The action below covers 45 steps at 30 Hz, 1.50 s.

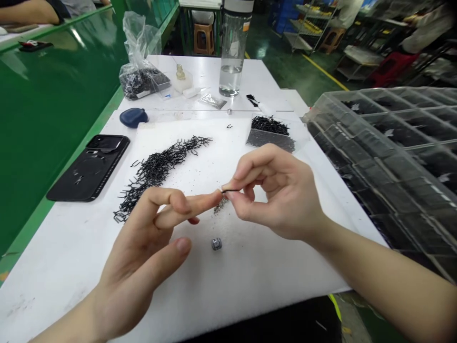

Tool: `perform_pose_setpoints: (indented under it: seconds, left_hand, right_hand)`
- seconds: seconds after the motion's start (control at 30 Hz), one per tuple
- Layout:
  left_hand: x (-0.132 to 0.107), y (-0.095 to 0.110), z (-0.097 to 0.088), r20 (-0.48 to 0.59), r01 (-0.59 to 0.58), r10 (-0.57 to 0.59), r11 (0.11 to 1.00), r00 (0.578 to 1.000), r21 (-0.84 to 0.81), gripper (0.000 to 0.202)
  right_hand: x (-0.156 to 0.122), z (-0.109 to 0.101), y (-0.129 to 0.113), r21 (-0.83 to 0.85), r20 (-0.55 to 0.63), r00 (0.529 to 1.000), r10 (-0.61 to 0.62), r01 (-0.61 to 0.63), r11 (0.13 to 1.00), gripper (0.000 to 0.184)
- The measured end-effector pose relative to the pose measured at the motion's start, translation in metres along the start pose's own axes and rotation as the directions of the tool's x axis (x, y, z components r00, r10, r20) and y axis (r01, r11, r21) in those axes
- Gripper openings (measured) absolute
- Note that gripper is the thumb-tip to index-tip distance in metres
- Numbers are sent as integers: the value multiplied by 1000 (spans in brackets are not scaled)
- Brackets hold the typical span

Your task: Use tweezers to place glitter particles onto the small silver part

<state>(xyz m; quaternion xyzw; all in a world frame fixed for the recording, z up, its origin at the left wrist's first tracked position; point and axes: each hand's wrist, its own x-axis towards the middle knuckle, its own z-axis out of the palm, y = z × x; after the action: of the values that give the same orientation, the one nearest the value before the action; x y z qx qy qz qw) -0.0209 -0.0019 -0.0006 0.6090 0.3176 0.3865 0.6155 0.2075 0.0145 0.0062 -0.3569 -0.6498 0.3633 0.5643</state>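
**A:** What are the hands doing?

**B:** The right hand (pixel 282 195) pinches a tiny thin black strip (pixel 231 190) between thumb and forefinger, above the middle of the mat. The left hand (pixel 150 238) is loosely open with its thumb apart, and its stretched fingertips (pixel 210 196) touch the strip's free end.

**A:** And underneath?

**B:** A white foam mat (pixel 267 276). A small grey metal block (pixel 216 244) lies on it just below the hands, near some dark crumbs (pixel 220 205).

**A:** Farther out?

**B:** A long heap of black wiry frames (pixel 160 164) lies to the left, with a black cased phone (pixel 89 166) beyond it. A clear compartment tray (pixel 392 143) stands at the right and a clear water bottle (pixel 232 52) at the far end.
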Motion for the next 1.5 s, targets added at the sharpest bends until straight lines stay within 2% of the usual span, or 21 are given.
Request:
perform_pose_setpoints:
  seconds: [0.1, 0.2, 0.3, 0.43, 0.53, 0.67, 0.77, 0.83, 0.9, 0.97, 1.1, 1.2, 1.27, 1.37, 1.43, 1.5]
  left_hand:
    - [-1, -3, -4, -30, 0, 2, 998, 1000, 57, 16]
    - [0, -3, -6, -18, -19, 22, 992, 1000, 123, 18]
    - [5, -1, -5, -47, -36, 42, 992, 998, 124, 20]
    - [12, 0, 2, -224, -4, 22, 997, 974, 79, 19]
    - [14, -2, 5, -309, 22, 13, 994, 951, 108, 20]
    - [11, -7, 5, -237, -48, 129, 947, 963, 319, 24]
    - [10, -9, 2, -75, -121, 181, 861, 981, 494, 18]
    - [11, -8, 0, 35, -162, 170, 823, 985, 545, 17]
    - [12, -5, -2, 79, -169, 150, 813, 985, 557, 16]
    - [13, -1, -1, 67, -168, 158, 811, 985, 560, 12]
    - [13, 8, 3, -6, -131, 166, 799, 986, 587, 9]
    - [13, 9, 4, -95, -52, 130, 816, 987, 576, 13]
    - [13, 8, 3, -154, -15, 118, 837, 981, 547, 11]
    - [13, 6, 3, -259, 66, 78, 860, 963, 505, 14]
    - [14, 6, 4, -313, 137, 19, 873, 949, 468, 16]
    - [15, 7, 7, -336, 148, 11, 883, 942, 444, 17]
  right_hand:
    - [1, -1, 0, -1, -6, 1000, -5, 5, 1000, 29]
    - [2, -1, 0, -3, -6, 1000, -23, 23, 1000, 28]
    - [1, 1, -2, -17, -8, 999, -38, 38, 999, 26]
    - [6, -2, -6, -81, -80, 996, -42, 36, 996, 24]
    - [20, -25, -7, -173, -161, 986, -51, 23, 985, 17]
    - [41, -81, 1, -371, -326, 944, -53, -76, 926, 5]
    - [47, -113, 17, -509, -396, 918, -9, -212, 834, 8]
    - [47, -124, 28, -572, -400, 916, 40, -283, 770, 18]
    - [47, -128, 36, -616, -388, 918, 77, -320, 720, 30]
    - [47, -130, 36, -646, -383, 920, 82, -330, 688, 33]
    - [48, -132, 14, -672, -408, 913, 17, -312, 672, 18]
    - [42, -123, -10, -666, -337, 938, 87, -302, 682, 16]
    - [33, -111, -20, -666, -191, 950, 248, -311, 678, 16]
    - [14, -88, -20, -683, 48, 879, 475, -318, 658, 17]
    - [4, -75, -15, -695, 105, 847, 521, -313, 648, 23]
    - [0, -68, -11, -689, 125, 842, 525, -307, 656, 29]
